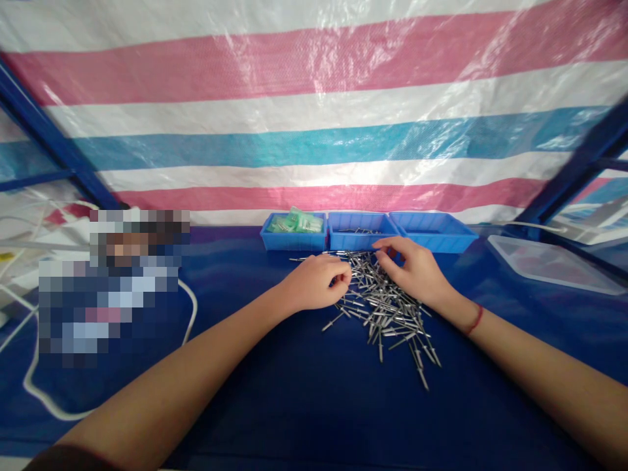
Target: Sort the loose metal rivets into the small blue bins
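Observation:
A loose pile of silver pop rivets (387, 307) lies spread on the blue tabletop (294, 392). At the pile's left edge is my left hand (316, 281), its fingers curled inward and closed; whatever they hold is hidden. My right hand (409, 265) reaches over the pile's upper right side. Its thumb and forefinger are a little apart, close to the rivets, and nothing shows between them. Just beyond both hands stands the middle blue bin (363, 243), with some rivets inside.
A left blue bin (294, 244) holds small green-and-clear packets (297, 222). Another blue bin (436, 242) stands at right. A translucent lid (554, 265) lies far right. At left are a pixelated area and a white cable (193, 304). Striped sheeting (314, 144) hangs behind.

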Demonstrator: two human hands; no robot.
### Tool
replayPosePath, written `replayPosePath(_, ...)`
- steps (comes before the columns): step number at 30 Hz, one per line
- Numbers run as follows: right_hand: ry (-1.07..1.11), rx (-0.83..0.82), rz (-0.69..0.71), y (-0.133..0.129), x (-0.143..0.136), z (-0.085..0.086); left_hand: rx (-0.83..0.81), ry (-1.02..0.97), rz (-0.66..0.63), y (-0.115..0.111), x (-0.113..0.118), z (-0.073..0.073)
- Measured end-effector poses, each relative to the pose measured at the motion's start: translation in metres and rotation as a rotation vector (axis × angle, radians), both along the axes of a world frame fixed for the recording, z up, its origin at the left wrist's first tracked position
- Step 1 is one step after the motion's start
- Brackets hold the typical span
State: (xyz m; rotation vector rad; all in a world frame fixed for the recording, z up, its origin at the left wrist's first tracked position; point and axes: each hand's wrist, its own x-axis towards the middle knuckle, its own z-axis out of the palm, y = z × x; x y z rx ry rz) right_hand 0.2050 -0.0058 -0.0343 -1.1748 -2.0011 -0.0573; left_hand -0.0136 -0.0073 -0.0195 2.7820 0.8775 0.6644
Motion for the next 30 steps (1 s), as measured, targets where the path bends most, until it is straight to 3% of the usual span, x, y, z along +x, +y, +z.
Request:
replayPosePath(7,0.053,-0.003,0.029,-0.005,0.001,0.007,-0.114,0.181,-0.175,0.009,-0.014,0.015)
replayPosePath(15,0.035,0.020,0.112,-0.013,-0.005,0.012,-0.066,0.231,-0.133,0.005,-0.011,0.017)
replayPosePath(18,0.003,-0.005,0.158,-0.017,-0.007,0.014,-0.050,0.112,-0.021,0.003,-0.006,0.011)
replayPosePath(22,0.015,-0.096,0.200,-0.024,-0.014,0.015,-0.196,-0.184,0.124,0.000,0.003,0.004)
replayPosePath(25,0.199,-0.220,0.198,-0.028,-0.020,0.014,-0.244,-0.347,0.181,-0.007,0.012,0.001)
replayPosePath(30,0.539,-0.386,0.255,-0.030,-0.027,0.013,-0.284,-0.445,0.159,-0.017,0.022,-0.004)
